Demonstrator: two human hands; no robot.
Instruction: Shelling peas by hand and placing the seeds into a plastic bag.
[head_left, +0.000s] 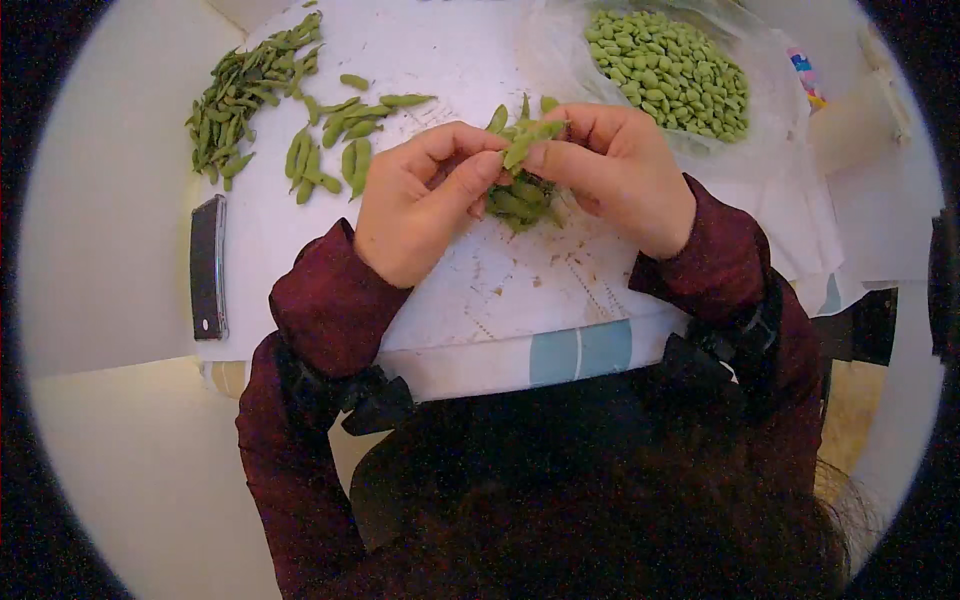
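Between the fingertips of both hands is a green soybean pod (531, 139). My left hand (433, 196) pinches its left end with thumb and forefinger. On the other end, my right hand (616, 171) grips with thumb and fingers. Directly below the hands lies a small heap of pods (523, 204), partly covered by the fingers. Beyond my right hand, a clear plastic bag (555, 45) lies spread around a large mound of shelled green beans (670, 75). Several loose whole pods (358, 120) lie to the left of my left hand.
A bigger pile of darker pods (240, 97) sits at the far left of the white-covered table (450, 307). Near the left edge lies a dark smartphone (208, 267). Brown bits of debris (536, 282) are scattered before me. A colourful packet (806, 77) stands right of the bag.
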